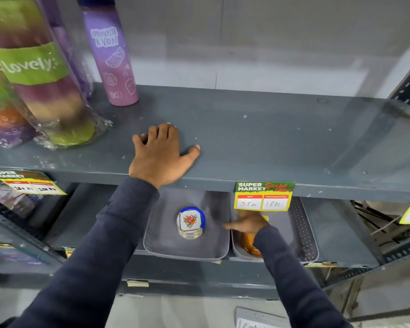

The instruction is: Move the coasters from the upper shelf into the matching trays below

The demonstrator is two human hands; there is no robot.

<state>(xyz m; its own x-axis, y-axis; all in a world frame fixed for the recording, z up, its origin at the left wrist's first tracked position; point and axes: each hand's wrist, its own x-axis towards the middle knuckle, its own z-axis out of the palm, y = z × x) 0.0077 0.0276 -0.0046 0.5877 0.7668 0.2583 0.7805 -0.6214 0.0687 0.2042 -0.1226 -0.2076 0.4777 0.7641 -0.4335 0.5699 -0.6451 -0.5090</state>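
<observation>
A grey metal upper shelf runs across the middle of the frame. At upper left stand plastic-wrapped rainbow-striped bottles, one with a green "Lovely" band, and behind them a purple bottle printed "Aproveite a vida". The rest of this shelf shows bare metal.

Beneath it, at lower centre, two grey perforated trays sit side by side and touching on the lower shelf. The left tray holds a small stack of floral coasters, white with a red flower and a blue edge, near its middle. The right tray holds orange-brown coasters, partly hidden by the sleeve.

The left hand lies palm down on the front edge of the upper shelf, fingers spread and grasping nothing. The right hand is inside the right tray, over the orange pieces; it is blurred, and whether it grips one cannot be told.

A yellow and green "Super Market" price tag hangs from the shelf lip above that hand, and another at far left.
</observation>
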